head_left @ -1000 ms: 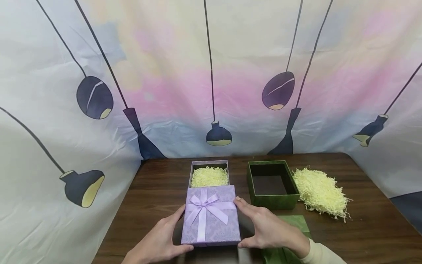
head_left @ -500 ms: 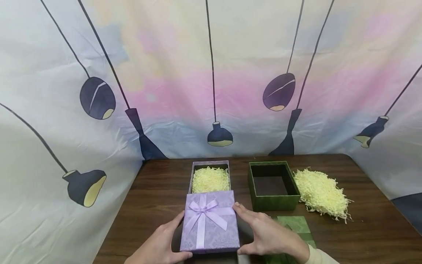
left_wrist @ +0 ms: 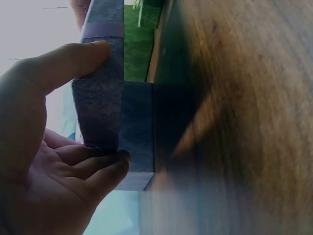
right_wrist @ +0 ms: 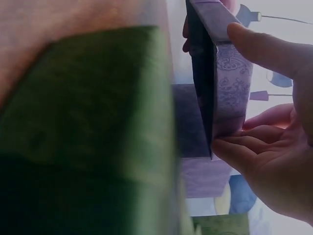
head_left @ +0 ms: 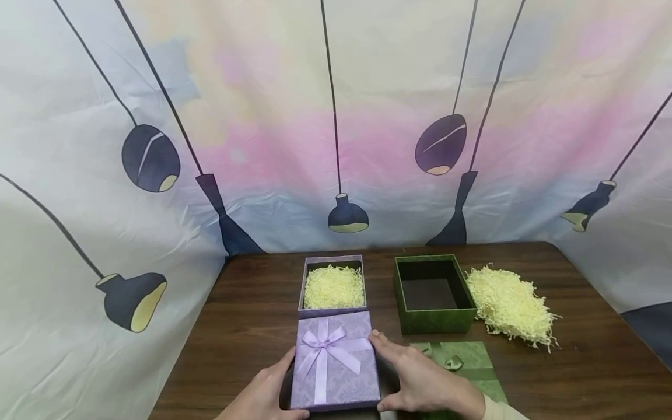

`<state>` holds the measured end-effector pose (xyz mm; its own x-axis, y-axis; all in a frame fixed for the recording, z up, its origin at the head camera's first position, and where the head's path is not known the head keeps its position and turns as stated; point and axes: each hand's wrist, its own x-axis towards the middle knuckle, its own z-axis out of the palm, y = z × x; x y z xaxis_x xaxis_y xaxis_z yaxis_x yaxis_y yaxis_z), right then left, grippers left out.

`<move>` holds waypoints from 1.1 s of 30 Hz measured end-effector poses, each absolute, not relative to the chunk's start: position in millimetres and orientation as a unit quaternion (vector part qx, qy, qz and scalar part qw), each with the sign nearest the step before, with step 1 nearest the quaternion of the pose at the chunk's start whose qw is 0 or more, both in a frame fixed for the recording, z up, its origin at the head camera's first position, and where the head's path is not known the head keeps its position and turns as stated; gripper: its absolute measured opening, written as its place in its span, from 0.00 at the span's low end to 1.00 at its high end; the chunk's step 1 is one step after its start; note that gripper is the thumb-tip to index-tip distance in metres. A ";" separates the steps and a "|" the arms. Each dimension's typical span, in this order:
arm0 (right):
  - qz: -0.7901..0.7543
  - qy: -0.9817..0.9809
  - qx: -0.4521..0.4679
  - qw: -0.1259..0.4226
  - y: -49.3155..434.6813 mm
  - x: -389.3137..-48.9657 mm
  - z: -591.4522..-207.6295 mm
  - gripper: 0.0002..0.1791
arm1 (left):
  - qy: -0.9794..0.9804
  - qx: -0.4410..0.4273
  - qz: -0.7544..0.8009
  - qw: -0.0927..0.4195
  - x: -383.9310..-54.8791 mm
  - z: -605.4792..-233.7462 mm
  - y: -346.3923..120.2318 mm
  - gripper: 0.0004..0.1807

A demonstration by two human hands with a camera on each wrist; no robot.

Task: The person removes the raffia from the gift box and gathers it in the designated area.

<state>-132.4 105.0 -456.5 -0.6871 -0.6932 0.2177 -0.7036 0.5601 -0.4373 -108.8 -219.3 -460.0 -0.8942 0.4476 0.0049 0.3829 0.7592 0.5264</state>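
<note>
Between my two hands is a purple gift box lid (head_left: 343, 382) with a lilac ribbon bow. My left hand (head_left: 266, 389) grips its left side, and my right hand (head_left: 422, 376) grips its right side. In the left wrist view, thumb and fingers clasp the lid's side wall (left_wrist: 100, 107). The right wrist view shows the lid (right_wrist: 232, 88) tilted, its dark underside partly visible. Just beyond it stands the open purple box (head_left: 332, 312), filled with pale yellow paper shreds (head_left: 333, 287).
Right of the purple box stands an open green box (head_left: 441, 321), its dark inside bare. A loose pile of yellow paper shreds (head_left: 509, 304) lies beside it. The green lid (head_left: 475, 359) with a bow lies in front, partly behind my right hand. A printed cloth hangs behind the table.
Both hands have drawn the purple lid toward me and slightly down in view. The front rim of the purple box, covered before, now shows. More of the green lid is visible.
</note>
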 end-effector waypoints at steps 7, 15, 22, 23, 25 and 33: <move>0.253 -0.889 0.382 -0.011 101.1 -129.4 -472.3 0.59 | 0.937 0.222 0.264 0.058 -105.4 -469.8 -219.8 0.61; 0.246 -0.890 0.384 0.002 99.7 -130.0 -485.1 0.58 | 0.938 0.227 0.259 0.038 -103.9 -478.3 -216.2 0.60; 0.254 -0.891 0.377 -0.025 101.2 -129.5 -486.4 0.60 | 0.933 0.234 0.271 0.042 -102.5 -482.8 -218.1 0.59; 0.257 -0.890 0.375 -0.030 101.4 -129.1 -486.6 0.61 | 0.932 0.234 0.274 0.044 -102.4 -483.0 -218.5 0.59; 0.264 -0.890 0.371 -0.042 101.4 -128.2 -486.8 0.61 | 0.932 0.233 0.273 0.042 -102.1 -483.1 -218.6 0.59; 0.276 -0.887 0.366 -0.057 102.8 -127.3 -490.3 0.60 | 0.937 0.230 0.263 0.031 -101.6 -484.3 -216.6 0.59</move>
<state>-127.3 102.8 -490.3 -0.7261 -0.6803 0.1000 -0.6170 0.5805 -0.5313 -101.6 -216.6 -484.3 -0.8927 0.4463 0.0628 0.4139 0.7567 0.5061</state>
